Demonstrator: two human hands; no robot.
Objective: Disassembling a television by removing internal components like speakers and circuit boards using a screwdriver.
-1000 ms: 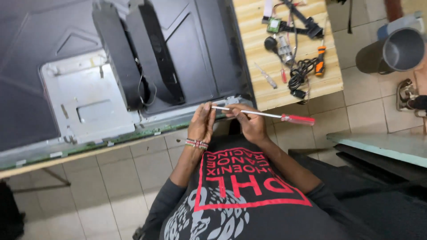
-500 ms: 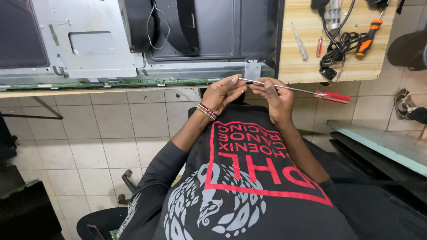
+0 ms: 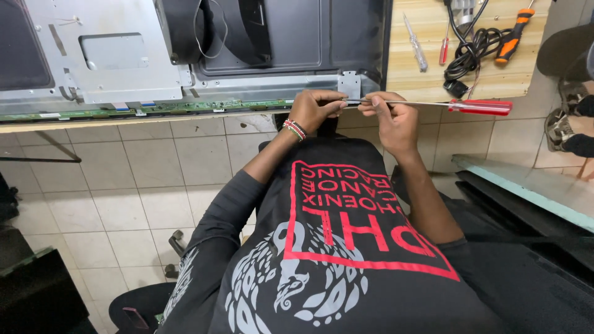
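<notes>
**Screwdriver tip in both hands beside opened television**

Head view, upper centre: the left hand [image 3: 314, 109] and right hand [image 3: 391, 119] pinch the shaft of a red-handled screwdriver [image 3: 427, 104], held level. The television [image 3: 247, 62] lies back-panel off, circuit strip [image 3: 154, 109] exposed; reassembly not begun.

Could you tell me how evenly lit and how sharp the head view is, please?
Head view: soft, even light, no hard shadows; mild sheen on the metal panel; both hands, left hand and right hand, and the red-handled screwdriver look sharp; straight edges bow slightly near the borders, wide-lens distortion.
</notes>
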